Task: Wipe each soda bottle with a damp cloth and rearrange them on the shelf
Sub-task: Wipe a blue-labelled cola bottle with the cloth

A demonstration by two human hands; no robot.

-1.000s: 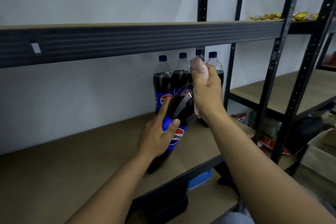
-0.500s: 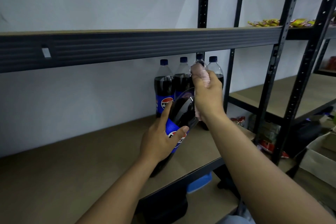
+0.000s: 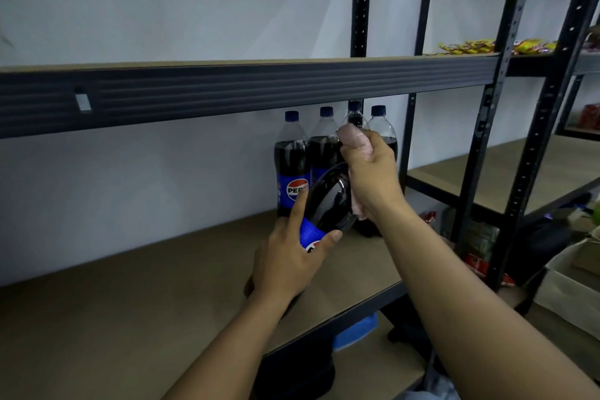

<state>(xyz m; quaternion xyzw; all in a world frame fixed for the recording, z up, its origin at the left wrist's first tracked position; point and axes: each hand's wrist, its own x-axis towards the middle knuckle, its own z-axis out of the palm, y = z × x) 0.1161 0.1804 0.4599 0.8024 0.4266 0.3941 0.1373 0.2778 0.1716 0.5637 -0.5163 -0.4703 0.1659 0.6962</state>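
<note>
Four upright soda bottles [image 3: 291,166] stand grouped at the back of the shelf [image 3: 156,299] against the wall, while a fifth bottle [image 3: 331,201] is tipped neck-away above the shelf's front part, probably to expose its shoulder and neck for wiping. Left hand [image 3: 289,265] curls fingers and thumb round the blue label to steady it; right hand [image 3: 373,178] clutches a pink cloth [image 3: 355,136] bunched over the neck end. Dark cola, glossy plastic, cap not visible.
</note>
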